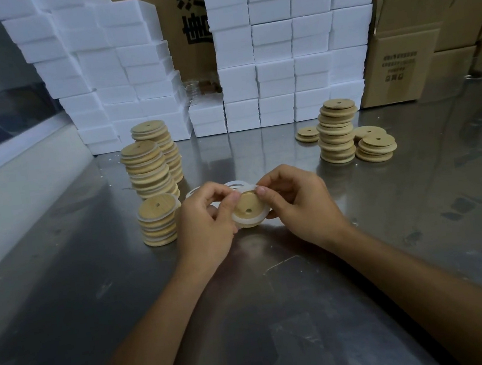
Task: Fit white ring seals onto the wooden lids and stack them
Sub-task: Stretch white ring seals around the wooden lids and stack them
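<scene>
A wooden lid [249, 209] was held just above the tabletop [281, 314] at the centre of the frame, its face with the small hole turned toward the camera. A white ring seal [246, 222] was seen wrapped round the lid's lower and left edge, while its upper part was lifted clear of the rim. The left hand [205, 220] was curled round the lid's left side, and the seal was pinched at the top between its fingers [230, 203]. The right hand [294, 203] was clamped on the lid's right side, with its thumb pressed on the seal at the upper rim.

Loose white rings [234, 185] lay on the tabletop just behind the hands. A short stack of sealed lids [158, 220] stood just left of the left hand, white edges showing between the discs. Behind it, toward the centre left of the frame, two taller stacks [151, 163] stood side by side. At the centre right, a tall stack of bare lids [338, 131] was flanked by lower piles [376, 147] on its right and a small pile [307, 134] on its left. White foam blocks [278, 55] were stacked along the back, and cardboard boxes [408, 65] filled the upper right.
</scene>
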### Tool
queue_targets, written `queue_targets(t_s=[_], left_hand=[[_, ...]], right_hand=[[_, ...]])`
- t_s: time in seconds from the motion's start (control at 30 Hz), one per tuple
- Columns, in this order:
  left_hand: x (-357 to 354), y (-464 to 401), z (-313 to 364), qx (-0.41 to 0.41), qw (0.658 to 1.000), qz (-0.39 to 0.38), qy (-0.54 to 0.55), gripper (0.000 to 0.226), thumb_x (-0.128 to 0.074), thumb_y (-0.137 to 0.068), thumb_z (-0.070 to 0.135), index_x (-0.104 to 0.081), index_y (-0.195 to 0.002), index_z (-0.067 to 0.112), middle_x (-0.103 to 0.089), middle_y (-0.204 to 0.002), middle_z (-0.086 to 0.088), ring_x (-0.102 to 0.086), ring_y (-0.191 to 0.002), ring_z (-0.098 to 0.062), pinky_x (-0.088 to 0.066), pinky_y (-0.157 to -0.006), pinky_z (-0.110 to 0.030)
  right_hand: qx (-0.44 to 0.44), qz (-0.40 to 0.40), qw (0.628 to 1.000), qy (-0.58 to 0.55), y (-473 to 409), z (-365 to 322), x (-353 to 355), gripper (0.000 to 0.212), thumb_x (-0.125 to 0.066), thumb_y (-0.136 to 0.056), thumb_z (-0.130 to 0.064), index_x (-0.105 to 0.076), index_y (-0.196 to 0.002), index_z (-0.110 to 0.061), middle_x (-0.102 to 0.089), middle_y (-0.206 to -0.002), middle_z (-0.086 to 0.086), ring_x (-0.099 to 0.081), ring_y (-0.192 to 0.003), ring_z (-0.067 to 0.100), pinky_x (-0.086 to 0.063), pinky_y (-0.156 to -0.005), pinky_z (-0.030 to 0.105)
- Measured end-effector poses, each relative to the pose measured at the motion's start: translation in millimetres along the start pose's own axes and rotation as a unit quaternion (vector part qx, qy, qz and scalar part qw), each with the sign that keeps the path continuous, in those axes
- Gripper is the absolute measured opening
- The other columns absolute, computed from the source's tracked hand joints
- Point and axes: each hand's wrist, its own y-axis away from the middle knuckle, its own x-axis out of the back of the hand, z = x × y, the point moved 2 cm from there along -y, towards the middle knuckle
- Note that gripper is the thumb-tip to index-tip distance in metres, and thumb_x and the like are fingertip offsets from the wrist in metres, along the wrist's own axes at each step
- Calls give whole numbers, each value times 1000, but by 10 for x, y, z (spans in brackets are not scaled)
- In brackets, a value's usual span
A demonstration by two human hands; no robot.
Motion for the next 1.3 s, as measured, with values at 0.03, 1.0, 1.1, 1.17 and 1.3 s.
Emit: queue_targets(t_s=[0.03,1.0,1.1,1.17,1.3], left_hand=[[3,1,8,-7,1000,0,-2,25,-67,-91,10,-61,-74,28,-60,-53,13,-57,-41,-6,-44,-41,-19],[81,-34,-63,10,1000,-21,-14,20,-66,-90,0,-61,-78,17,-66,-62,3,-67,-49,-17,-57,-49,-28],[86,-31,-59,-9,999,-27,-43,25,-63,-91,1,-59,-79,22,-65,-62,5,-67,-50,-14,-59,-50,-30],[89,-29,-60,-20,998,-26,-61,26,-63,-91,2,-58,-79,24,-65,-62,6,-67,-50,-13,-59,-51,-32],[104,-35,-60,-39,995,-29,-90,29,-64,-90,5,-56,-79,30,-66,-70,6,-69,-55,-13,-61,-54,-40]], right_hand=[[-2,2,1000,-1,-3,1,6,2,-68,-91,-12,-67,-91,-11,-75,-86,7,-73,-79,19,-62,-69,46],[-11,-9,1000,23,-42,51,45,8,-72,-87,-6,-69,-80,-8,-76,-90,8,-73,-81,21,-60,-78,47],[-12,-13,1000,21,-42,57,50,9,-72,-87,-6,-69,-80,-10,-75,-89,9,-73,-81,22,-60,-78,48],[-13,-13,1000,21,-37,61,53,6,-72,-87,-7,-70,-82,-7,-75,-88,9,-73,-81,23,-60,-79,48],[-17,-16,1000,19,-30,51,64,5,-72,-86,-7,-70,-85,-3,-75,-89,10,-73,-83,23,-60,-79,47]])
